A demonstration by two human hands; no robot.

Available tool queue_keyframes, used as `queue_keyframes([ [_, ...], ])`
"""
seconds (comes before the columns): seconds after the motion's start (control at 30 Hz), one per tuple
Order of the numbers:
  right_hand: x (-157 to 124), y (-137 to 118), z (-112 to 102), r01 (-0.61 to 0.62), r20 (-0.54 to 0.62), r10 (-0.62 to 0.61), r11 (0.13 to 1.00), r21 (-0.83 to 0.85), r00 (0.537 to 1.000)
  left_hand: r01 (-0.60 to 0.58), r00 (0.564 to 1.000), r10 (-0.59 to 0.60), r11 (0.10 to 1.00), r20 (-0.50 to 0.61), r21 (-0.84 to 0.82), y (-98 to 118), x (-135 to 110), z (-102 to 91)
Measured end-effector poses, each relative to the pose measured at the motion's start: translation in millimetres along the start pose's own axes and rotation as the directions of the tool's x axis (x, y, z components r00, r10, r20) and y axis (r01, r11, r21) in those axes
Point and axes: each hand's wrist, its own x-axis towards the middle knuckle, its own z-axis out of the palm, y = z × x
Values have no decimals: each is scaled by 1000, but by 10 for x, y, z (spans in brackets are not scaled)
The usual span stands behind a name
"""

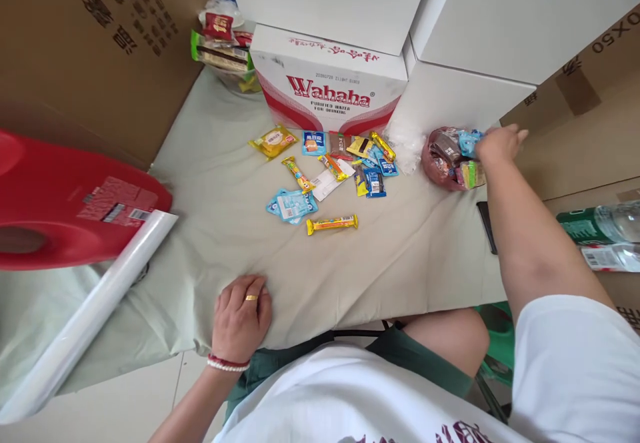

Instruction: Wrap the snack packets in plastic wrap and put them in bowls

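My right hand [501, 143] reaches over a reddish bowl [431, 169] at the right of the table, closed on a blue snack packet [469, 143] at its rim. Other wrapped snacks, one green and yellow [470, 175], fill the bowl. My left hand [241, 316] rests near the front edge, fingers curled together, with no item visible in it. Ahead of it lie a yellow stick-shaped snack [333, 224], light-blue packets [291, 205] and another yellow stick [298, 175]. Behind these are a yellow packet [273, 141], a blue packet [314, 143] and a dark-blue packet [375, 183].
A Wahaba-style white and red carton [330, 83] stands at the back, beside a snack-filled clear bowl [235, 81]. Crumpled clear plastic [406, 146] lies by the reddish bowl. A red jug [75, 196] and white roll [90, 323] occupy the left; bottles [620, 223] lie right.
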Motion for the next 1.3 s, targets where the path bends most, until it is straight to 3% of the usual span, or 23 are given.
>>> queue_keyframes([
  [0.07, -25, -103, -192, -47, -36, 50, 995, 88, 998, -6, 1000, 6, 1000, -9, -3, -5, -4, -5],
  [0.1, -69, -207, -277, 7, -13, -5, 990, 144, 1000, -12, 1000, 12, 1000, -11, -5, -5, -5, -7],
  [0.13, -134, -342, -341, 150, 17, -156, 972, 181, 988, -19, 1000, 19, 1000, -12, -5, -4, -6, -9],
  [0.2, -314, -671, -383, 430, 110, -459, 877, 214, 881, -29, 999, 29, 1000, -19, -4, 2, -5, -11],
  [0.27, -511, -994, -327, 556, 197, -588, 808, 196, 785, -32, 999, 31, 999, -30, -8, 9, -6, -14],
  [0.3, -601, -1123, -283, 574, 221, -600, 800, 175, 769, -30, 999, 29, 999, -36, -13, 12, -7, -14],
  [0.37, -762, -1286, -208, 547, 221, -568, 823, 153, 792, -28, 999, 27, 999, -44, -38, 17, -14, -15],
  [0.43, -928, -1315, -198, 464, 138, -497, 859, 217, 857, -27, 998, 23, 997, -54, -77, 18, -25, -12],
  [0.5, -1162, -1242, -269, 332, 12, -369, 848, 414, 929, -20, 997, 11, 992, -75, -122, 12, -42, -8],
  [0.53, -1322, -1182, -330, 249, -26, -283, 789, 562, 959, -17, 996, 4, 989, -91, -146, 6, -54, -7],
  [0.57, -1514, -1117, -401, 150, -20, -197, 675, 722, 980, -16, 994, -3, 985, -110, -170, -3, -67, -7],
  [0.63, -1978, -991, -559, -111, 139, -87, 276, 955, 986, -26, 989, -8, 974, -148, -226, -21, -96, -15],
  [0.7, -2484, -901, -711, -363, 351, -104, -142, 921, 931, -21, 984, -33, 954, -174, -300, -18, -108, -31],
  [0.77, -2949, -860, -838, -513, 491, -164, -397, 761, 856, 48, 980, -124, 904, -154, -424, 40, -73, -40],
  [0.83, -3318, -866, -927, -579, 571, -198, -524, 625, 797, 169, 967, -252, 769, -49, -617, 187, 32, -21],
  [0.87, -3461, -885, -956, -598, 602, -208, -562, 571, 771, 231, 955, -292, 646, 44, -728, 296, 113, 3],
  [0.93, -3673, -944, -995, -628, 650, -232, -612, 480, 724, 352, 917, -296, 280, 268, -893, 562, 320, 72],
  [1.0, -3796, -1020, -1025, -657, 673, -275, -631, 413, 687, 475, 854, -173, -129, 491, -871, 847, 547, 146],
  [1.07, -3853, -1092, -1060, -682, 666, -324, -619, 389, 673, 641, 745, 148, -426, 650, -638, 1093, 732, 194],
  [1.1, -3863, -1118, -1079, -692, 656, -337, -598, 405, 675, 719, 679, 323, -477, 659, -506, 1190, 794, 206],
  [1.17, -3858, -1142, -1113, -695, 638, -324, -521, 496, 699, 820, 564, 536, -453, 628, -350, 1329, 843, 211],
  [1.23, -3835, -1119, -1127, -665, 620, -259, -416, 620, 741, 846, 527, 533, -401, 662, -351, 1401, 813, 211],
  [1.3, -3809, -1060, -1113, -621, 601, -172, -333, 710, 780, 831, 545, 413, -384, 730, -403, 1420, 748, 226],
])
